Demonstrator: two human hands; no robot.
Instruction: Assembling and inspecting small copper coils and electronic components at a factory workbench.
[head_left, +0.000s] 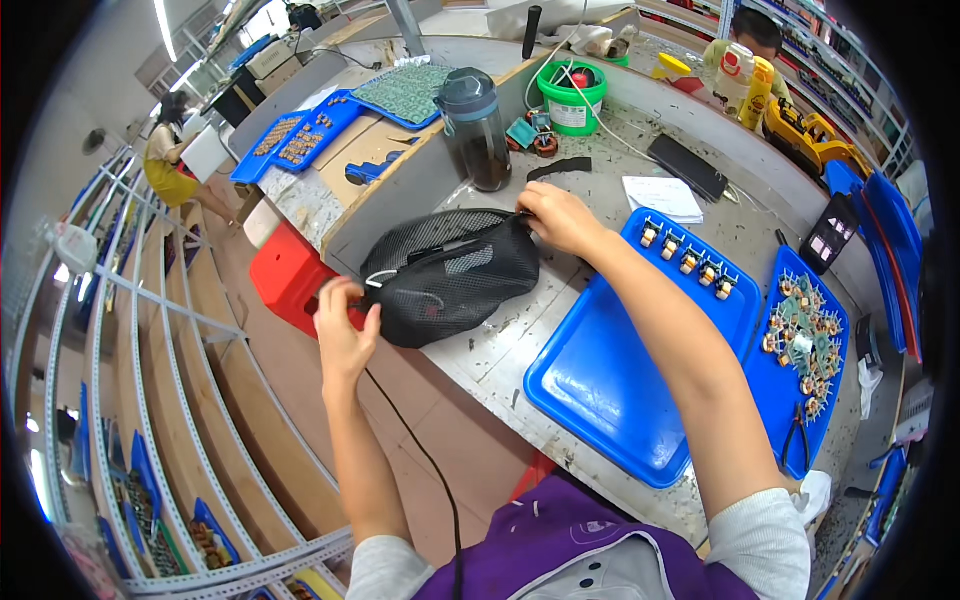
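A black mesh bag [462, 283] with a pale label patch lies at the left edge of the grey worktable, part of it over the edge. My right hand [562, 218] pinches the bag's upper right end. At its left end is my left hand [345, 330], slightly blurred, with thumb and curled fingers apart and a gap showing between them. The fingertips are close to the bag; whether they touch it is unclear. A white loop [378, 278] sticks out beside them. Below my right forearm is a blue tray [610, 400] with several small wound components [688, 260] along its far side.
A dark bottle [478, 135] and green bucket [572, 100] stand behind the bag. A black phone [688, 167] and paper pad [662, 199] lie farther right. Another blue tray holds components [803, 340] and pliers [797, 436]. A red stool [288, 278] is left; a person [755, 35] sits beyond.
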